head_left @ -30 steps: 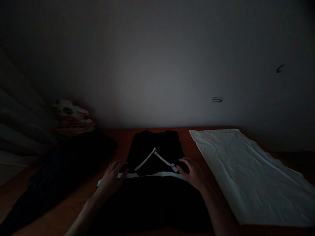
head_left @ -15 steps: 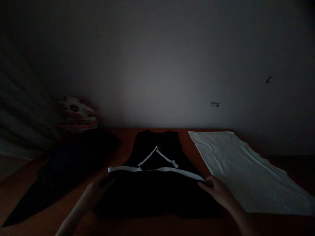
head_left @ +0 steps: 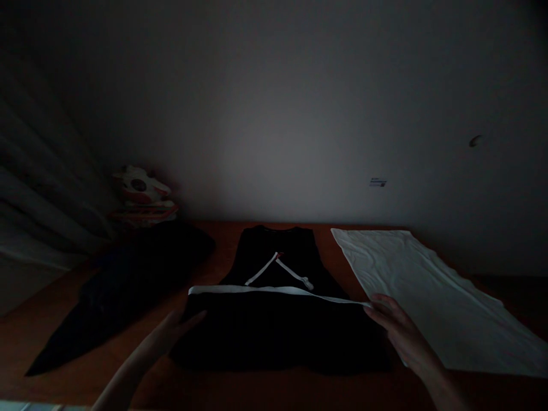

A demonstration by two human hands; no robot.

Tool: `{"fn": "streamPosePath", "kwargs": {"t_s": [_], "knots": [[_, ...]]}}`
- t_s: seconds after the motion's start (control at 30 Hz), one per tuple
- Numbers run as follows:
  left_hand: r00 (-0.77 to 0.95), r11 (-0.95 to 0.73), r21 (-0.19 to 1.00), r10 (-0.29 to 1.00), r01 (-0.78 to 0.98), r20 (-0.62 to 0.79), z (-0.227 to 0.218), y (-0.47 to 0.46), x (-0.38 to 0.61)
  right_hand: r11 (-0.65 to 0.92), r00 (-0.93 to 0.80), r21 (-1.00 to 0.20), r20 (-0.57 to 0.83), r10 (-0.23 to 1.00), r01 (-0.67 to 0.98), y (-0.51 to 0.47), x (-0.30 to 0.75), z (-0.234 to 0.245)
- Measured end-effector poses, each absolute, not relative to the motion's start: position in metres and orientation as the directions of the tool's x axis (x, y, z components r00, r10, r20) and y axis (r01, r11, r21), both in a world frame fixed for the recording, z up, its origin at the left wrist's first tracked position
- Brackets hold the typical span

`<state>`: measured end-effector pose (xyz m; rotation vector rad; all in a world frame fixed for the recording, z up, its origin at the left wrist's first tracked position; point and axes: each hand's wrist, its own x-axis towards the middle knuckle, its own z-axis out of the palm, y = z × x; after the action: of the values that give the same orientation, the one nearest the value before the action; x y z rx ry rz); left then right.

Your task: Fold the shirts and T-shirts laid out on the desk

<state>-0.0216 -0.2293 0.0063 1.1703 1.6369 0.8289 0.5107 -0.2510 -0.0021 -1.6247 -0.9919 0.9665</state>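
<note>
A black sleeveless garment (head_left: 274, 334) lies spread in front of me, its neckline toward the wall. Across its middle runs a white band (head_left: 278, 290), and two white strips with a small red spot form a peak above it. At the garment's left edge is my left hand (head_left: 177, 330), thumb and fingers apart, the thumb resting over the black cloth. My right hand (head_left: 394, 322) has the band's right end between thumb and fingers. Dim light hides the folds in the black cloth.
White cloth (head_left: 411, 291) lies flat on the right of the orange-brown surface (head_left: 115, 357). A dark garment (head_left: 128, 279) is heaped on the left. Behind it a cow-like plush toy (head_left: 143, 185) sits on a stack by the curtain (head_left: 43, 188). A wall (head_left: 274, 114) closes off the back.
My left hand has loosened from the band's left end and its thumb has spread. My right hand has drawn the band's right end slightly outward. The view has shifted a little.
</note>
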Motion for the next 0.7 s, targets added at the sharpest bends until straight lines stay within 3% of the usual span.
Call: {"fn": "streamPosePath", "kwargs": {"t_s": [0.1, 0.23, 0.33, 0.5, 0.6, 0.7], "knots": [[-0.014, 0.250, 0.862, 0.962, 0.442, -0.272, 0.005, -0.234, -0.026, -0.340, 0.248, -0.932, -0.302, 0.920, 0.125, -0.250, 0.512, 0.005], [-0.046, 0.154, 0.893, 0.988, 0.422, -0.149, 0.015, -0.234, -0.026, -0.440, 0.094, -0.874, -0.430, 0.898, 0.206, -0.245, 0.512, 0.011], [-0.078, 0.142, 0.911, 0.990, 0.386, -0.121, 0.016, -0.233, -0.022, -0.375, 0.026, -0.901, -0.378, 0.925, 0.217, -0.240, 0.516, 0.012], [-0.116, 0.189, 0.910, 0.981, 0.368, -0.157, 0.005, -0.232, -0.014, -0.325, 0.083, -0.923, -0.315, 0.946, 0.205, -0.233, 0.532, 0.015], [-0.105, 0.235, 0.892, 0.972, 0.387, -0.211, 0.002, -0.233, -0.012, -0.187, 0.083, -0.944, -0.171, 0.982, 0.270, -0.228, 0.537, 0.017], [-0.115, 0.210, 0.902, 0.977, 0.378, -0.179, 0.004, -0.235, -0.014, -0.097, 0.175, -0.956, -0.050, 0.983, 0.276, -0.224, 0.541, 0.020]]}}
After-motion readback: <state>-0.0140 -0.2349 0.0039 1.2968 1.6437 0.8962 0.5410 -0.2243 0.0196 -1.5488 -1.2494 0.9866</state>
